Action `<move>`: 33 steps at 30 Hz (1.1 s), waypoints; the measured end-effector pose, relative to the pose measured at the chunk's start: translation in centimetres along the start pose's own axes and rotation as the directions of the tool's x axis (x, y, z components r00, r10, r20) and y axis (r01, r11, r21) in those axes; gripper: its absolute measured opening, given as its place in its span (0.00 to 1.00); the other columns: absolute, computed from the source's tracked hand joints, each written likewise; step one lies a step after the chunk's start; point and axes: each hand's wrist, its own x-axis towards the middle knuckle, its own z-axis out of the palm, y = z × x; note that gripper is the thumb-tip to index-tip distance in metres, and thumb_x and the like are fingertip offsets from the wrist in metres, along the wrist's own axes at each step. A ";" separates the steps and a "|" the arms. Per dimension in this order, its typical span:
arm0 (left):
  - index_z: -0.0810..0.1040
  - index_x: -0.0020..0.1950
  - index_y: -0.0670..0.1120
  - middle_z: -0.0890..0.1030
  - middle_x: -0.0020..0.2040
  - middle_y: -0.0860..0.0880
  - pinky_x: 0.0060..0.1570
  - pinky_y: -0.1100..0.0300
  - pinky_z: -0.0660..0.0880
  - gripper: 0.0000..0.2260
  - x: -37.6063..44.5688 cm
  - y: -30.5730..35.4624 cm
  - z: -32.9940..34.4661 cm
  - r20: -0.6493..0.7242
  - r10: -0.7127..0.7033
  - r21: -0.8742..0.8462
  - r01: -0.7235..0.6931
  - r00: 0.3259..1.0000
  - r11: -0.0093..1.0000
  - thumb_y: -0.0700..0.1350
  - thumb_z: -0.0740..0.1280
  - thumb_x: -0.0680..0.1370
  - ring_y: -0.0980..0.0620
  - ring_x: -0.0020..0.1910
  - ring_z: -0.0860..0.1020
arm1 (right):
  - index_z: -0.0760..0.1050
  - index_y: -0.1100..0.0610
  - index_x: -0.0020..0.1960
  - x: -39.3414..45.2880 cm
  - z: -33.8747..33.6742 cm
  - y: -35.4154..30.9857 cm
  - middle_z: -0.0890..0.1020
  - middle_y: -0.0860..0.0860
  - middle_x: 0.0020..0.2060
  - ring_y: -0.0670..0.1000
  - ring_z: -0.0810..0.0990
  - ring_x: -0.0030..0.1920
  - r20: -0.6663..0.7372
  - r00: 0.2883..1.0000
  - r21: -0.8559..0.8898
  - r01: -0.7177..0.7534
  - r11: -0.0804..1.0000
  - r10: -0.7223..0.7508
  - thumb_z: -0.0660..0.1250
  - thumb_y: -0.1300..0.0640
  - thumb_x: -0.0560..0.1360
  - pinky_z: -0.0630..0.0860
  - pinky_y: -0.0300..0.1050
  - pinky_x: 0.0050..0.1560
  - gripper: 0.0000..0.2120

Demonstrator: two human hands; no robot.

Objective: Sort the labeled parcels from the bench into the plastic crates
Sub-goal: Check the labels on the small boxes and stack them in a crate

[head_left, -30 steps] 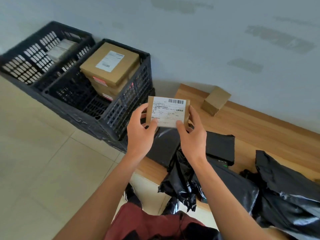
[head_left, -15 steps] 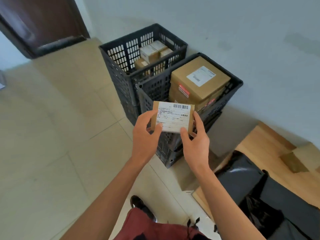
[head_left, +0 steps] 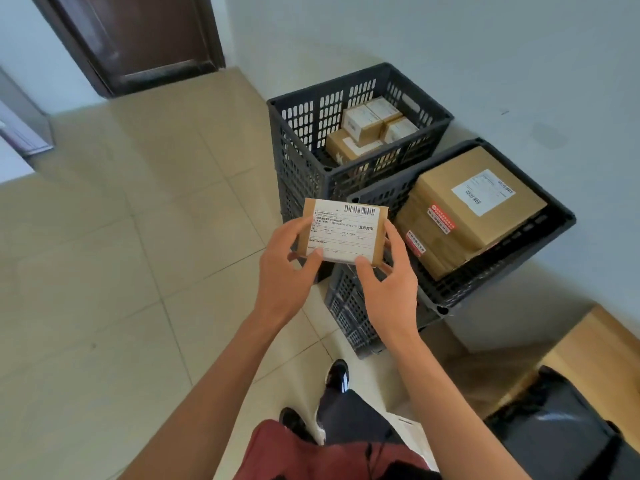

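A small flat cardboard parcel (head_left: pixel 343 230) with a white barcode label is held up in front of me, label facing me. My left hand (head_left: pixel 285 268) grips its left edge and my right hand (head_left: pixel 389 285) grips its right edge and lower corner. Behind it stand two dark plastic crates against the wall. The far crate (head_left: pixel 304 129) holds several small labeled boxes (head_left: pixel 363 124). The near crate (head_left: pixel 502 268) holds large cardboard boxes (head_left: pixel 474 209) stacked with a white label on top.
The wooden bench (head_left: pixel 595 358) shows at the lower right with black plastic mailer bags (head_left: pixel 550 420) on it. Tiled floor (head_left: pixel 121 271) stretches to the left. A dark wooden door (head_left: pixel 138 36) stands at the top left. My shoes (head_left: pixel 337 375) are below the crates.
The view has swung left from the bench toward the crates, which now appear closer. Both hands keep the same hold on the parcel in front of me.
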 end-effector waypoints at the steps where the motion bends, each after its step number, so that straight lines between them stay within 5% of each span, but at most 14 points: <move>1: 0.76 0.72 0.51 0.77 0.68 0.53 0.56 0.69 0.77 0.22 0.8 -0.3 -0.2 0.015 0.001 0.004 -0.001 1.000 1.000 0.37 0.72 0.79 0.56 0.66 0.76 | 0.62 0.43 0.81 0.7 0.4 -0.1 0.74 0.40 0.72 0.36 0.71 0.70 0.003 1.000 0.006 0.002 1.000 -0.002 0.70 0.60 0.81 0.76 0.44 0.68 0.34; 9: 0.74 0.74 0.51 0.76 0.69 0.53 0.59 0.67 0.76 0.26 10.8 -2.2 -0.3 0.073 0.033 0.075 -0.039 0.997 0.996 0.37 0.73 0.77 0.56 0.67 0.75 | 0.61 0.45 0.82 9.4 4.0 -0.7 0.72 0.29 0.67 0.31 0.69 0.68 0.002 1.000 0.040 -0.008 0.999 0.007 0.71 0.62 0.80 0.74 0.41 0.70 0.35; 12: 0.73 0.74 0.51 0.75 0.71 0.54 0.61 0.66 0.77 0.27 15.4 -2.9 0.3 0.123 0.039 0.117 -0.053 0.992 0.992 0.37 0.74 0.77 0.57 0.68 0.74 | 0.62 0.45 0.82 13.8 5.3 -0.7 0.73 0.34 0.71 0.38 0.70 0.72 -0.022 1.000 0.071 -0.007 0.997 0.009 0.70 0.62 0.81 0.74 0.48 0.72 0.34; 20: 0.75 0.74 0.53 0.72 0.73 0.55 0.63 0.69 0.75 0.25 25.9 -4.4 2.2 0.205 0.016 0.181 -0.054 0.979 0.982 0.38 0.74 0.78 0.62 0.71 0.70 | 0.63 0.43 0.80 24.0 7.5 -0.5 0.74 0.40 0.73 0.39 0.72 0.71 -0.021 0.999 0.078 -0.040 0.996 0.042 0.70 0.62 0.80 0.74 0.47 0.72 0.33; 25: 0.75 0.74 0.53 0.72 0.73 0.54 0.67 0.50 0.77 0.25 31.3 -5.1 3.9 0.279 0.020 0.218 -0.083 0.960 0.972 0.41 0.75 0.78 0.56 0.73 0.71 | 0.63 0.41 0.80 28.6 7.5 0.0 0.71 0.41 0.76 0.43 0.69 0.74 -0.054 0.997 0.039 -0.047 0.998 0.049 0.69 0.61 0.81 0.73 0.52 0.73 0.33; 33: 0.75 0.74 0.51 0.72 0.71 0.55 0.61 0.67 0.77 0.25 40.0 -6.9 7.3 0.461 0.061 0.131 -0.136 0.885 0.982 0.37 0.74 0.78 0.64 0.69 0.71 | 0.63 0.45 0.81 34.8 8.9 1.2 0.62 0.47 0.82 0.48 0.61 0.81 -0.152 0.983 -0.030 -0.111 0.993 0.106 0.69 0.59 0.82 0.70 0.59 0.76 0.31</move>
